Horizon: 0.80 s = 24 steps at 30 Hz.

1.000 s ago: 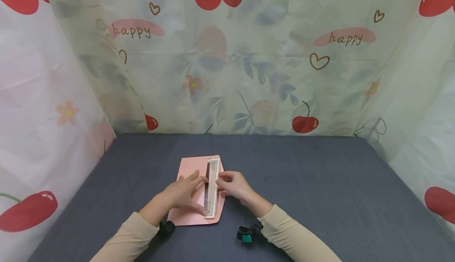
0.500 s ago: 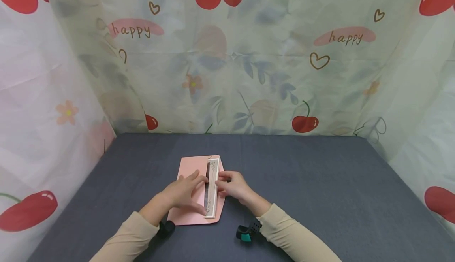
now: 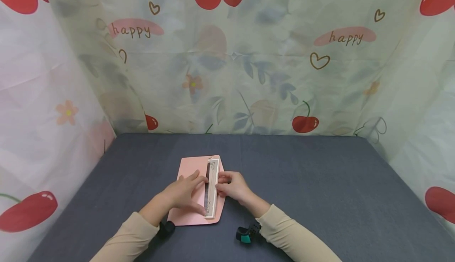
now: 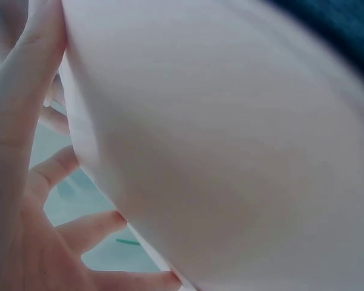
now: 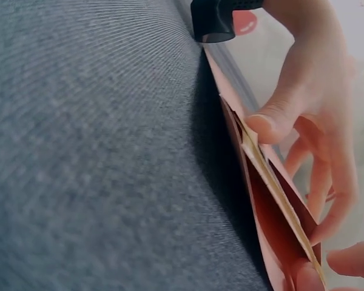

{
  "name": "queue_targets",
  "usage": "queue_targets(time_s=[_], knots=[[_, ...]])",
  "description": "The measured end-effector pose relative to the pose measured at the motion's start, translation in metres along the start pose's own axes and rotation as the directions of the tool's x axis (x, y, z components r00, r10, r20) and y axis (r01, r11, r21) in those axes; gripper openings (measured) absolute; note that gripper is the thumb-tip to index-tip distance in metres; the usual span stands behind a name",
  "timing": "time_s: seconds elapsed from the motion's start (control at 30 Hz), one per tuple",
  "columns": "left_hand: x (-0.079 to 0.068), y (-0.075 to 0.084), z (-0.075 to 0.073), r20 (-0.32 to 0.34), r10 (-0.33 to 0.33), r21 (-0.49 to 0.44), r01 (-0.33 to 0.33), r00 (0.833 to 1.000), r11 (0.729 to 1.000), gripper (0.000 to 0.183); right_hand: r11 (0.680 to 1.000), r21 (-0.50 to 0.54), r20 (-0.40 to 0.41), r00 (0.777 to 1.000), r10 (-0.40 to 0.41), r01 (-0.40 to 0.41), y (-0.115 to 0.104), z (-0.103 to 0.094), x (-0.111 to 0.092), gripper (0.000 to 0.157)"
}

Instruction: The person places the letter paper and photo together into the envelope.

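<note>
A pink envelope [image 3: 192, 164] lies on the dark table, its flap side to the right. A white-edged card [image 3: 211, 198] with grey ornament sits partly in the envelope's mouth; the rest is hidden inside. My left hand [image 3: 183, 193] rests on the envelope with fingers spread, index finger and thumb at the mouth beside the card. My right hand [image 3: 234, 185] holds the card's right edge. In the right wrist view, my right thumb and a finger lie on either side of the card edge [image 5: 279, 194]. The left wrist view is filled by a pale pink surface [image 4: 218, 151].
A dark grey cloth [image 3: 302, 183] covers the table. Black wrist devices [image 3: 245, 234] hang below both sleeves. Behind and at the sides hangs a curtain [image 3: 227, 68] printed with cherries.
My right hand's fingers shift slightly along the card's edge. The left hand, envelope and card stay nearly in place.
</note>
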<state>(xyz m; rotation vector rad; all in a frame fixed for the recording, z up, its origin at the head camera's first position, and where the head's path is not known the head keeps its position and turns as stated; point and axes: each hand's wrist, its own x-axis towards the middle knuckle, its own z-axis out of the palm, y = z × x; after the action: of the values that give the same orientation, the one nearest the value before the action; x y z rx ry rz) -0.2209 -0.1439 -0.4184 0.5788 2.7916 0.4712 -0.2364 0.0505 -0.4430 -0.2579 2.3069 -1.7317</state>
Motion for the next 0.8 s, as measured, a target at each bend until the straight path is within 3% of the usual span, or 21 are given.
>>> queue_targets(time_s=[0.33, 0.8], knots=[[-0.0002, 0.0004, 0.0001, 0.005, 0.010, -0.007, -0.010, 1.000, 1.000, 0.084, 0.999, -0.027, -0.053, 0.998, -0.027, 0.026, -0.0017, 0.0045, -0.0023, 0.049], [-0.0007, 0.0019, -0.0010, 0.002, -0.004, -0.007, 0.004, 1.000, 1.000, 0.085, 0.999, -0.038, -0.052, 0.998, -0.036, 0.034, 0.0011, 0.0044, 0.0008, 0.048]])
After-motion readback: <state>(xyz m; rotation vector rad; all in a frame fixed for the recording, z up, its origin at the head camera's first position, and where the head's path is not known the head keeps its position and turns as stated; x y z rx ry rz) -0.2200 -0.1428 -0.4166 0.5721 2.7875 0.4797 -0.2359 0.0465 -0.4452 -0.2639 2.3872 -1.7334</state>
